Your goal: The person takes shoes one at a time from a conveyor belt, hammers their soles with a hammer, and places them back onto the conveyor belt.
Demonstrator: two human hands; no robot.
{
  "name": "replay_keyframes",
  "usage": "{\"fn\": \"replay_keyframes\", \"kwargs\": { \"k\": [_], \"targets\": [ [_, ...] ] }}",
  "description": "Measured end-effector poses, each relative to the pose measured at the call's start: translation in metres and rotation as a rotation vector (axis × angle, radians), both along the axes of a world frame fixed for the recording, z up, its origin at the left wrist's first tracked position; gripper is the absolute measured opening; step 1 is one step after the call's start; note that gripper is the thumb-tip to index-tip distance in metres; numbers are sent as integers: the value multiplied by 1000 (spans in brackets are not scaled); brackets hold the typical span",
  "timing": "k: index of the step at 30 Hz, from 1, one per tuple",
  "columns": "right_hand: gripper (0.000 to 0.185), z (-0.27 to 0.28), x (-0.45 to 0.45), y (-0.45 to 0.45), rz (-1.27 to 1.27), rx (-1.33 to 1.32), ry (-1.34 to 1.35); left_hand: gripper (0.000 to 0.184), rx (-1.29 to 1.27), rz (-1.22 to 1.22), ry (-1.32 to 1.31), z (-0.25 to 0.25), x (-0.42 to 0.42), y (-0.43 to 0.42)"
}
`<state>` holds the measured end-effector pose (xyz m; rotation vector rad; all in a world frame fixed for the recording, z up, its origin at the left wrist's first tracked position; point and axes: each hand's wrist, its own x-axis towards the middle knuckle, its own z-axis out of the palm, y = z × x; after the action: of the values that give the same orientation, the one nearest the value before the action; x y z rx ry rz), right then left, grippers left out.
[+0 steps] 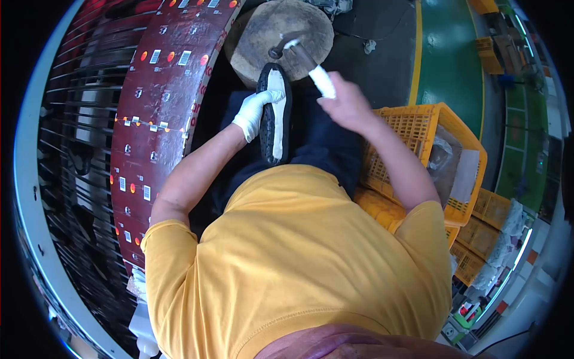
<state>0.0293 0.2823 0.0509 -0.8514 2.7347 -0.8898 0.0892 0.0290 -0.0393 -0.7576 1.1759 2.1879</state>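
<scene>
My left hand (256,112), in a white glove, is closed on a black shoe sole (278,122) with a white strip along its middle. The sole stands lengthwise over my lap, its far end at the near edge of a round wooden block (254,33). Bare of any glove, my right hand (348,103) is wrapped round the white-covered handle of a hammer (308,63). The hammer's dark head is above the block, just beyond the sole's far end.
A dark red printed panel (161,90) runs along my left side, beside a rack of dark rods (78,155). At my right stands a yellow plastic crate (406,128) holding clear plastic and a board. More yellow crates (475,236) lie behind it.
</scene>
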Motion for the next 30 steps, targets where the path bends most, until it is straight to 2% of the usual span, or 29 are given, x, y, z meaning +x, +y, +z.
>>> {"fn": "replay_keyframes", "kwargs": {
  "k": [1,2,3,4,5,6,8,9,10,11,12,13,14,16,18,19,20,22,24,26,28,30],
  "targets": [
    [44,48,-7,-3,-71,-42,-261,45,35,10,2,-6,-4,0],
    [44,86,-11,-7,-111,-83,-363,46,68,6,-14,-11,0,1],
    [44,95,-21,0,-97,-92,-100,46,68,-1,-24,-10,5,2],
    [43,111,-29,2,-150,-142,16,46,69,-4,-35,-6,3,1],
    [38,125,-37,2,-74,-356,169,47,71,-6,-46,-2,1,1],
    [29,144,-35,-9,-155,-605,60,47,72,-6,-45,1,1,1],
    [29,149,-36,-16,-161,-695,115,47,63,2,-42,8,2,2],
    [29,130,-33,-31,-169,-961,96,47,65,5,-41,11,1,2],
    [35,101,-25,-42,-212,-996,84,47,48,5,-51,14,1,3],
    [37,47,-20,-43,-194,-999,41,47,31,5,-61,16,2,3],
    [39,-4,-11,-25,-236,-362,52,47,31,6,-61,10,2,2],
    [42,35,5,-35,-140,-94,-642,47,55,-10,-54,-1,2,1],
    [51,29,2,-33,-228,-145,-709,47,77,-31,-49,-8,2,0],
    [49,83,-21,-25,-148,-308,-461,48,-2,-10,-17,-6,-4,1],
    [37,128,-36,-26,-189,-524,-341,48,8,-26,-43,-8,1,1],
    [34,141,-47,-23,-87,-684,-260,48,28,-24,-50,-3,0,2],
    [24,131,-71,-34,433,-1157,-4,48,28,-25,-46,3,0,3],
    [36,142,-55,-32,-162,-826,76,48,43,-14,-43,12,1,4],
    [40,65,-39,-42,-265,-858,30,47,55,-12,-58,16,-1,3],
    [42,36,-12,-41,-115,183,-263,47,65,-20,-75,9,0,3],
    [42,58,-18,-37,-180,-40,-552,48,20,-34,-42,-9,0,3],
    [36,94,-40,-30,-159,-220,-478,48,35,-31,-63,2,-3,1]
  ]
}}
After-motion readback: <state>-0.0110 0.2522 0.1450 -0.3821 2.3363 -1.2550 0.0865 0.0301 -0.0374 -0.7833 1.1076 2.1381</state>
